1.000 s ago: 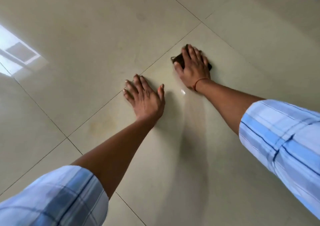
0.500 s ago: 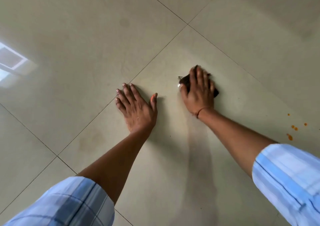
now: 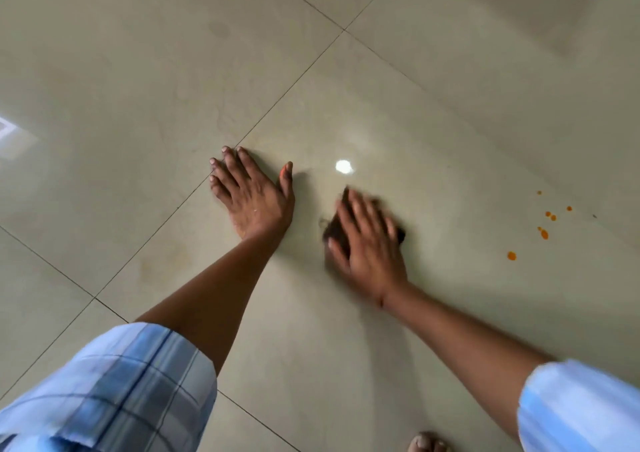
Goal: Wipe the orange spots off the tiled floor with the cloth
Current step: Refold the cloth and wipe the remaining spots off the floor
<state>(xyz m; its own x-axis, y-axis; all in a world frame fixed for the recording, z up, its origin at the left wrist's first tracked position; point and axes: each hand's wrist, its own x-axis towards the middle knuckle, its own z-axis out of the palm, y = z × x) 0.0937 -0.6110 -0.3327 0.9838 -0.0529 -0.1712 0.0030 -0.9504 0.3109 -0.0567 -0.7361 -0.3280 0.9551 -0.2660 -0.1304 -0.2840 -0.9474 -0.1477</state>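
Sleeve (image 3: 114, 392): blue check, lower left of the frame, rolled up the left forearm.
Smear (image 3: 166, 261): faint yellowish patch on the tile left of centre, pale and dull.
Left hand (image 3: 252, 197): flat on the floor (image 3: 450, 122) at centre, palm down, fingers straight and slightly spread, holding nothing; the thumb tip looks tinged orange.
Cloth (image 3: 332, 231): small, dark, bunched, just right of centre, lying on the floor and mostly covered.
Right hand (image 3: 367, 243): blurred, laid on top of the cloth with fingers stretched out over it, pressing it down rather than clutching it.
Hands: near each other but not touching.
Spots (image 3: 543, 233): a scatter of orange drops at the right of the frame, well apart from the cloth and on the same tile.
Done: the patch around the cloth shows no orange, so that part looks clean.
Left: the whole scatter at the right looks untouched; the pale smear may need a pass too. Most of the job seems to remain.
Writing: none can be seen, neither brand nor label.
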